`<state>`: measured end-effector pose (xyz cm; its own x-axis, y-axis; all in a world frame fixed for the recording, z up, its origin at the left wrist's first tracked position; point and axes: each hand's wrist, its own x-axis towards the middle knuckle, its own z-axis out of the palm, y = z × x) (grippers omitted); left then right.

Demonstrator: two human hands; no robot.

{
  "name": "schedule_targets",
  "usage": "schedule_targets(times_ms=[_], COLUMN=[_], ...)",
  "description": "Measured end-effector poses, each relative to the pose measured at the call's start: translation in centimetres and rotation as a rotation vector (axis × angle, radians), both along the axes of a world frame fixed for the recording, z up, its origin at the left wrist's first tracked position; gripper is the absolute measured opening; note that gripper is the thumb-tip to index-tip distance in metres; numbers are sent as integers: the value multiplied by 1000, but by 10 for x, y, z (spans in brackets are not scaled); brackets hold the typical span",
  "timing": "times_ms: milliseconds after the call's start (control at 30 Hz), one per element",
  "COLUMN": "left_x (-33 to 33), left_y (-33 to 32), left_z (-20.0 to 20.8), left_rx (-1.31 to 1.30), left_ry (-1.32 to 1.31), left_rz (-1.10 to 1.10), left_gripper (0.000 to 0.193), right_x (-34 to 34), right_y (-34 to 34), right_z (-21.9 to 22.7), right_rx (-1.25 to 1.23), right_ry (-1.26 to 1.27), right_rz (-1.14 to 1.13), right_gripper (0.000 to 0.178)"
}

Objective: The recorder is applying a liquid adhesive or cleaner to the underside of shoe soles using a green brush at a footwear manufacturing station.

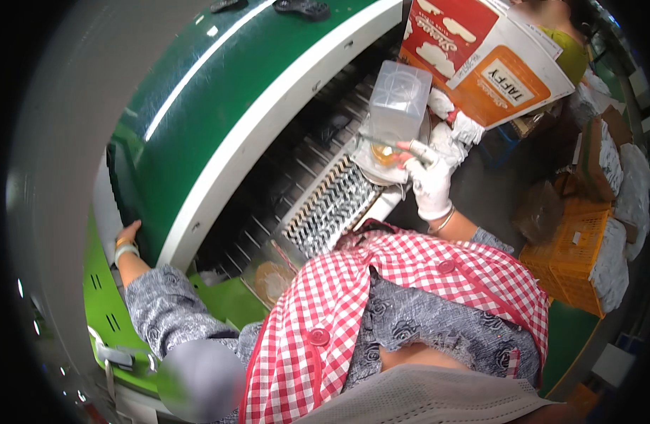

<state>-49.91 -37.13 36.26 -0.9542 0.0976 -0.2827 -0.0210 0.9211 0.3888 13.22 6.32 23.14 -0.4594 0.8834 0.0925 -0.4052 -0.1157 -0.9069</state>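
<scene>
My right hand, in a white glove with bare fingertips, is closed on a thin grey stick-like tool. What kind of tool it is, I cannot make out. Beneath it lies a small round amber dish on a white cloth-like surface. Just beyond stands a clear plastic tub. My left hand, bare and with a band at the wrist, reaches far left to the edge beside the green belt. A finger is stretched out there; the others are partly hidden.
A metal chain conveyor runs between the white curved rim and me. Red and orange cartons stand at the far right, near another person in a yellow-green top. Yellow crates with white bags are at right.
</scene>
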Motion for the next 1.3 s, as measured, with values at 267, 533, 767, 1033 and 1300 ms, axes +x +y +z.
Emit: schedule_targets(times_ms=[267,533,767,1033,1300], left_x=[242,410,462,465,471], left_y=[216,252,257,253,257], left_z=[4,-110,-173,-193,-203], left_rx=[536,1216,1424,1527,1525], left_ry=[89,-800,-1139,-1289,-1150], left_rz=[-287,-427,-25,24,-17], left_gripper=[70,58,48,41,46], right_x=[9,-18,-29,-24,-23], right_y=[49,86,95,95,102], right_z=[-50,-120,-144,-126,-116], right_rx=[37,217,363,426,370], right_ry=[-264,-610,-826,-856,-736], right_rz=[-102,13,140,80,169], right_gripper=[27,28,33,33,30])
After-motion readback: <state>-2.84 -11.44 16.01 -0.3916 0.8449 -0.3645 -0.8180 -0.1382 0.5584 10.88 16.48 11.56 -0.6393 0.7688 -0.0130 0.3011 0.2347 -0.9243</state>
